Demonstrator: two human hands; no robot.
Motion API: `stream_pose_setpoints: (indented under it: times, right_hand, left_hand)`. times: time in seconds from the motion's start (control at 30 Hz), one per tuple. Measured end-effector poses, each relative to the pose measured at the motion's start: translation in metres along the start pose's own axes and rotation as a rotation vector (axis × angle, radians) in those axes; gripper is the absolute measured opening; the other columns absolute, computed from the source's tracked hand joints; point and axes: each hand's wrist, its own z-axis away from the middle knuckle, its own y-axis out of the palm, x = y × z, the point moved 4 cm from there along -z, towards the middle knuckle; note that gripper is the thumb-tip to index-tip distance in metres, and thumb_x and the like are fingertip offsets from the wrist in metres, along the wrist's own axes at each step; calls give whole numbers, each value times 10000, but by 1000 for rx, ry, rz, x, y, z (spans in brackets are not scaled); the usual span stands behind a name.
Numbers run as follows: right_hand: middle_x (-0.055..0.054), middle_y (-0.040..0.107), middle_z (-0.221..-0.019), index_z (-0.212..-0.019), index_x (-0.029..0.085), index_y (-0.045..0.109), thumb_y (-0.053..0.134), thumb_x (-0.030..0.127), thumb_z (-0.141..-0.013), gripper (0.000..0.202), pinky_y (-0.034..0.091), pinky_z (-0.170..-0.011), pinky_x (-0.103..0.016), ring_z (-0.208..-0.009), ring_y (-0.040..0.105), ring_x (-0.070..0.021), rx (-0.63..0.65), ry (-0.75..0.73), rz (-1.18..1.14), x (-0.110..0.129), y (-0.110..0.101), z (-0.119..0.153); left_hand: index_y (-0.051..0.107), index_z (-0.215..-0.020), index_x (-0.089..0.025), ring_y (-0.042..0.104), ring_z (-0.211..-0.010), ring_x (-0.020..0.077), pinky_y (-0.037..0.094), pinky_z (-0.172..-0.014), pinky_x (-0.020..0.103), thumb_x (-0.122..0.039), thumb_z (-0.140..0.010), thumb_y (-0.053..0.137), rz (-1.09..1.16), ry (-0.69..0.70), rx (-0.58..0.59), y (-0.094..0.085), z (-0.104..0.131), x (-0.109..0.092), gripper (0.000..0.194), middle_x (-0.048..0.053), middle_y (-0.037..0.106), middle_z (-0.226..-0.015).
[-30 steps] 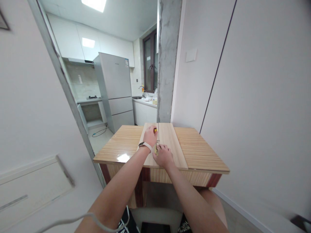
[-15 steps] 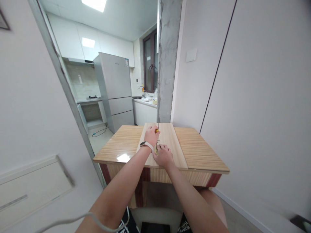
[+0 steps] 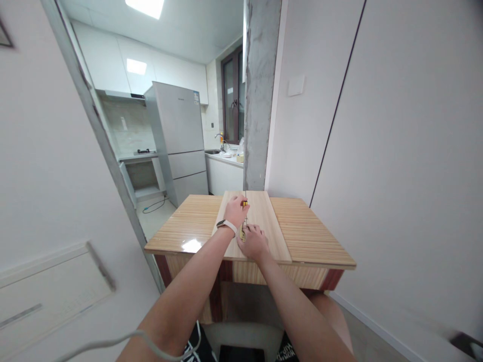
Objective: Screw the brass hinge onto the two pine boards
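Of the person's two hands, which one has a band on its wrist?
The left hand, farther forward over the pale board: a light band circles its wrist. The right hand has a bare wrist.

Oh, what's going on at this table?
Someone's two bare hands are busy over a board lying on the table. The left hand pinches a small yellow-and-black thing. The right hand is nearer the front edge, beside a pale yellow piece it partly hides. Both items are too small to identify.

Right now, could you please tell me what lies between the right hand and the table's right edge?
The head view shows the pale board, then the striped tabletop.
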Motion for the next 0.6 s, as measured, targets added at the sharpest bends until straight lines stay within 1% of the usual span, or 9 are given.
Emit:
stream_pose_setpoints:
  times: [0.2, 0.4, 0.6]
  right_hand:
    - [-150, 610, -1420, -1376, 220, 646, 532, 528, -978, 516, 364, -1059, -447, -1296, 457, -325, -17, 6, -8, 1, -2, 0]
    - [-146, 604, -1428, -1395, 223, 634, 537, 524, -971, 528, 362, -1059, -442, -1297, 454, -321, -4, 8, -4, 1, -2, 0]
    - [-157, 606, -1420, -1388, 209, 638, 527, 526, -977, 531, 351, -1062, -448, -1291, 457, -326, -10, 2, -9, 1, -3, 0]
  left_hand:
    - [733, -1016, -225, 619, -823, 152, 508, -876, 303, -205, -857, 810, -33, -44, -57, 1, -1, -1, 178, 23, 615, -979]
    - [733, -1048, -239, 624, -851, 170, 497, -883, 310, -208, -879, 782, -80, -82, -63, 2, 1, -4, 178, 34, 626, -1004]
    - [727, -1086, -232, 637, -876, 179, 498, -891, 315, -168, -894, 749, -68, -85, -61, -1, 2, -5, 203, 53, 641, -1049]
